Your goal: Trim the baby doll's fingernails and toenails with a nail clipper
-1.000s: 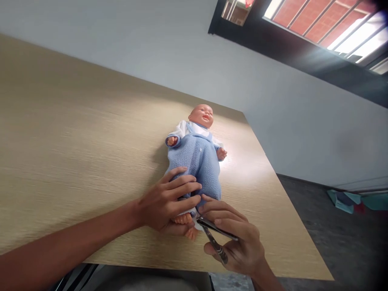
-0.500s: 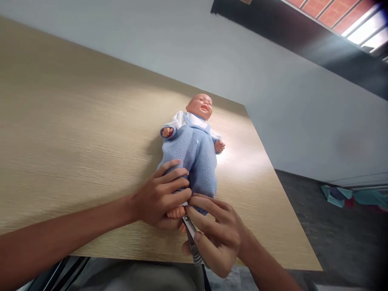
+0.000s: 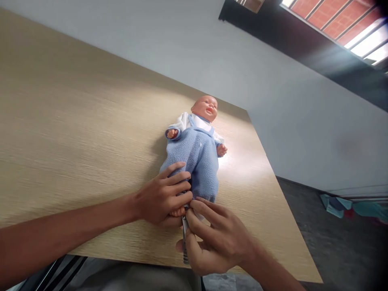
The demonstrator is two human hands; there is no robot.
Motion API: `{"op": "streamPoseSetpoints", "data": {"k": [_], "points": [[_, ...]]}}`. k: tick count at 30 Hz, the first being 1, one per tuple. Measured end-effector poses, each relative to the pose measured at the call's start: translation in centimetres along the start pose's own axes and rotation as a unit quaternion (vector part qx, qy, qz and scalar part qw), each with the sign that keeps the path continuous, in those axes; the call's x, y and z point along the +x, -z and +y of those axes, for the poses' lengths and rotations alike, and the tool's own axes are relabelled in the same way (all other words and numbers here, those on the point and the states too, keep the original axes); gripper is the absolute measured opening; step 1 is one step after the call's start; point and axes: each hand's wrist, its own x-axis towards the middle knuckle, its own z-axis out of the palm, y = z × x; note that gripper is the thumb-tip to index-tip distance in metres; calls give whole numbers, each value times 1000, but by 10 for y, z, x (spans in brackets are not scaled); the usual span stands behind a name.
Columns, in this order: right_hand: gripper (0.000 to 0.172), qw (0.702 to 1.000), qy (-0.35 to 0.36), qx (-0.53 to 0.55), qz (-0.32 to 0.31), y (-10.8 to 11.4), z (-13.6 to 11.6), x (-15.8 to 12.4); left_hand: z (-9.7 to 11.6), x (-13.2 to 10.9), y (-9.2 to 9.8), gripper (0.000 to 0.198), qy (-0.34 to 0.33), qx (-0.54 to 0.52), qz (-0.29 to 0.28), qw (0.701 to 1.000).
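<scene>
A baby doll in blue fleece overalls and a white top lies on its back, its head toward the wall. My left hand is wrapped over the doll's lower leg, thumb beneath the bare foot. In my right hand is a metal nail clipper, held between thumb and fingers. Its head is right at the toes, and its body points down toward the table's near edge. Whether the jaws touch a toe is hidden by my fingers. The doll's other foot is mostly covered by my right hand.
The light wooden table stretches far to the left and ends close by on the right. Behind it rises a pale wall with a barred window at upper right. Teal cloths hang low beyond the right edge.
The clipper has swung from a slant to nearly straight up and down as my right hand turned. My left hand keeps its hold on the leg. The view has shifted slightly.
</scene>
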Motion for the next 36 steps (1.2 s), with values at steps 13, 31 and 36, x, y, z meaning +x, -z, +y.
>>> {"op": "streamPoseSetpoints", "data": {"k": [13, 31, 36], "points": [[15, 995, 21, -22, 92, -2, 0, 7, -17, 6, 10, 36, -12, 33, -66, 997], [25, 986, 31, 21, 161, 4, 12, 10, -15, 7, 1, 44, -32, 21, 27, 999], [23, 991, 9, 39, 126, 5, 15, 3, -11, 4, 0, 41, -23, 11, 15, 1000]]}}
